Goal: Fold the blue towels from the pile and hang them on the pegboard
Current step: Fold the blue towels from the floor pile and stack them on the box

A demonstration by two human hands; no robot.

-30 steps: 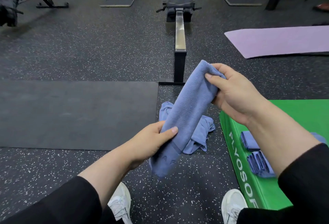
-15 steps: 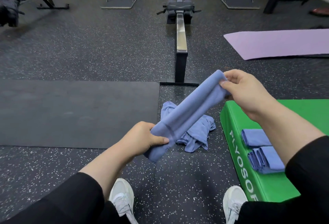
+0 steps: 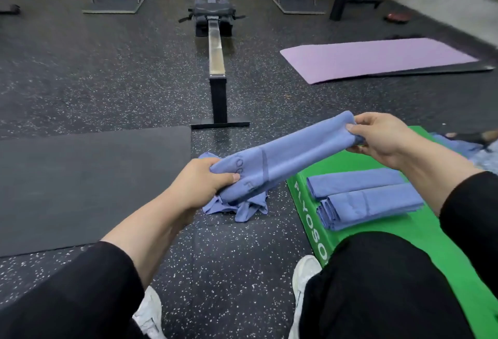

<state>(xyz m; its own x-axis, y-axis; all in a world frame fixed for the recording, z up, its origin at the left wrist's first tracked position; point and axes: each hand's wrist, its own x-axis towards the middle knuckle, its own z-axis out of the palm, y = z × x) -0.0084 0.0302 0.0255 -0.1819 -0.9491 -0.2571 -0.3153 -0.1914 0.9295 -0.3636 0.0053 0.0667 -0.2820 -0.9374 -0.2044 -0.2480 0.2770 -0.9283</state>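
Observation:
A blue towel (image 3: 285, 154), folded into a long strip, stretches between my hands above the floor. My left hand (image 3: 200, 178) grips its near end and my right hand (image 3: 382, 136) pinches its far end, higher and to the right. Under it a crumpled pile of blue towels (image 3: 239, 208) lies on the speckled floor. Two stacks of folded blue towels (image 3: 369, 198) rest on the green plyo box (image 3: 307, 220) at the right. No pegboard is in view.
A black mat (image 3: 89, 182) lies at the left, a purple mat (image 3: 377, 58) at the back right. A rowing machine (image 3: 215, 50) runs down the middle. More blue cloth (image 3: 455, 147) lies past the green box. My white shoes (image 3: 304, 274) are below.
Both hands have turned the towel from steeply tilted toward nearly level and carried it to the right, over the green box edge. The camera has swung right.

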